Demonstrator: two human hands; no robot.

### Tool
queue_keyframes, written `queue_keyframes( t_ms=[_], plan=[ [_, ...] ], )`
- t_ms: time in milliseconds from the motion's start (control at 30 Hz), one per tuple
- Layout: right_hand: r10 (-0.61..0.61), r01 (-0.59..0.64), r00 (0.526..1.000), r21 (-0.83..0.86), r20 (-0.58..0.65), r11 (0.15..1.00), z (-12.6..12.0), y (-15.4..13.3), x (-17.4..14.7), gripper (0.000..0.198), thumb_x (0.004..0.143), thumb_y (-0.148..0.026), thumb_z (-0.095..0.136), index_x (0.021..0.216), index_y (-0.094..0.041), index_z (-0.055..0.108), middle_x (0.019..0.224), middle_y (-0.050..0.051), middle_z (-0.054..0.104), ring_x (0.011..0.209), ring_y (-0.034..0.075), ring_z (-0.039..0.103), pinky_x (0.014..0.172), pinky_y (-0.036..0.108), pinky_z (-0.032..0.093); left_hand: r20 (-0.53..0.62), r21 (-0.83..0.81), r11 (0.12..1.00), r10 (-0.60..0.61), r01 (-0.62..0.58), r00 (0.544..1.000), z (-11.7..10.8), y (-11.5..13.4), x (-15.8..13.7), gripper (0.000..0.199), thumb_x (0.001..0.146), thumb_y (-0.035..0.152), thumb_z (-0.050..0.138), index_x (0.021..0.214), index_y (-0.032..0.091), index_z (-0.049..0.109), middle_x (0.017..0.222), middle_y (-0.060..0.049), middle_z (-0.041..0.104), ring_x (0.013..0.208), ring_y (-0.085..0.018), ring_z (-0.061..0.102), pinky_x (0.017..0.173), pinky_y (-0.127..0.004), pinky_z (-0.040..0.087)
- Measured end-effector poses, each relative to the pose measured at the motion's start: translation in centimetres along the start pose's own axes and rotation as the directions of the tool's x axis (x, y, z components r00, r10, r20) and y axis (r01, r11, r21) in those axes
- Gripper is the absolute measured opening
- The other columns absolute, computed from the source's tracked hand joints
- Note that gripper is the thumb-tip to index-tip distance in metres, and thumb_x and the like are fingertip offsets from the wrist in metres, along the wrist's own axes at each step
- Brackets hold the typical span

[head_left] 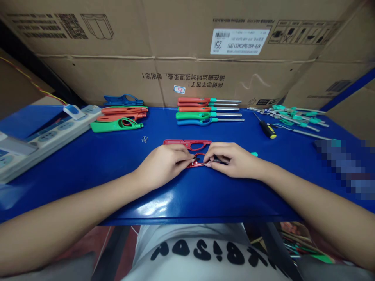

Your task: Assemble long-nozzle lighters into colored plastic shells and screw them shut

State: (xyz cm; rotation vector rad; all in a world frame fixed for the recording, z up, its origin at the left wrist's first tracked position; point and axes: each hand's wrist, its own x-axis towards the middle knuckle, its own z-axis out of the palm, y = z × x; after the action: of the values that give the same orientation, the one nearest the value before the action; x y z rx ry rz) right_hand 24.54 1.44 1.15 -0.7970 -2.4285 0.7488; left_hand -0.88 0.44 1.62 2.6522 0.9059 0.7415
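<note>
A red lighter half-shell [200, 155] with a loop-shaped trigger opening lies at the middle of the table, partly hidden by both hands. My left hand [166, 160] is closed in a pinch at its left part, over a small dark piece. At the right side of the opening, my right hand [233, 160] pinches a thin white wire [199, 164] that runs along the shell. A turquoise tip [254, 154] pokes out beyond my right hand. Just behind, touching or close to my left knuckles, rests another red half-shell [187, 143].
Assembled lighters [193, 110] with metal rods line the back. Loose coloured shells [117, 125] lie back left, near small screws [144, 139] and a white power strip [47, 136]. To the right are a screwdriver [267, 128] and rods with turquoise collars [293, 117]. Cardboard [187, 47] walls the back.
</note>
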Motion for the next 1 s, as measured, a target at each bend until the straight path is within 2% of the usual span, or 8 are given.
queue_keyframes(
  t_ms=[267,467,633,733,867,1000],
  plan=[
    [0.011,-0.011,1.0,-0.018,0.023,1.0,0.1,0.0,-0.1,0.014,0.09,-0.018,0.063,0.102,-0.02,0.069,0.091,0.004,0.067,0.078,0.013,0.059,0.064,0.024,0.044,0.067,0.149,0.989,-0.014,0.004,0.998,0.0,0.2,-0.2,0.025,0.1,0.021,0.053,0.099,0.016,0.077,0.098,-0.008,0.075,0.088,-0.02,0.073,0.08,-0.031,0.057],
    [-0.014,0.016,0.999,-0.03,0.044,0.999,-0.1,-0.1,-0.1,0.013,0.092,-0.016,0.062,0.102,-0.02,0.069,0.099,0.004,0.069,0.085,0.014,0.062,0.073,0.025,0.048,0.119,0.355,0.934,-0.086,0.039,0.989,-0.5,2.3,-0.4,0.03,0.102,0.026,0.049,0.109,0.015,0.075,0.1,-0.011,0.071,0.087,-0.025,0.071,0.072,-0.035,0.058],
    [-0.059,0.064,0.997,-0.086,0.058,0.994,-0.2,-0.3,-0.3,0.016,0.095,-0.019,0.058,0.105,-0.021,0.07,0.105,0.006,0.068,0.094,0.016,0.064,0.081,0.027,0.048,0.215,0.463,0.886,-0.114,0.002,0.97,-1.2,3.8,-0.4,0.03,0.099,0.017,0.046,0.112,0.009,0.072,0.094,-0.013,0.066,0.081,-0.027,0.066,0.072,-0.04,0.058],
    [-0.045,0.048,0.998,-0.068,0.042,0.996,-0.2,-0.3,-0.1,0.013,0.095,-0.021,0.059,0.101,-0.019,0.07,0.099,0.005,0.068,0.084,0.014,0.062,0.076,0.025,0.047,0.238,0.487,0.873,-0.105,-0.025,0.966,-1.1,4.1,-0.6,0.031,0.099,0.018,0.046,0.117,0.007,0.069,0.096,-0.015,0.064,0.084,-0.028,0.064,0.073,-0.041,0.057],
    [0.01,-0.01,1.0,-0.039,-0.018,0.999,0.2,-0.1,0.1,0.01,0.094,-0.023,0.062,0.092,-0.017,0.069,0.082,0.001,0.064,0.064,0.01,0.051,0.064,0.022,0.041,0.239,0.519,0.853,-0.092,-0.047,0.967,-0.4,4.0,-1.5,0.037,0.102,0.022,0.044,0.13,0.005,0.062,0.105,-0.017,0.061,0.094,-0.03,0.061,0.078,-0.043,0.056],
    [0.022,-0.023,0.999,-0.038,-0.045,0.999,0.4,0.1,0.0,0.006,0.092,-0.022,0.065,0.092,-0.017,0.068,0.077,-0.001,0.06,0.062,0.008,0.047,0.061,0.021,0.039,0.248,0.565,0.824,-0.116,-0.046,0.962,0.0,4.0,-2.1,0.043,0.101,0.02,0.042,0.14,0.005,0.053,0.112,-0.018,0.06,0.099,-0.032,0.057,0.08,-0.045,0.054]
  ],
)
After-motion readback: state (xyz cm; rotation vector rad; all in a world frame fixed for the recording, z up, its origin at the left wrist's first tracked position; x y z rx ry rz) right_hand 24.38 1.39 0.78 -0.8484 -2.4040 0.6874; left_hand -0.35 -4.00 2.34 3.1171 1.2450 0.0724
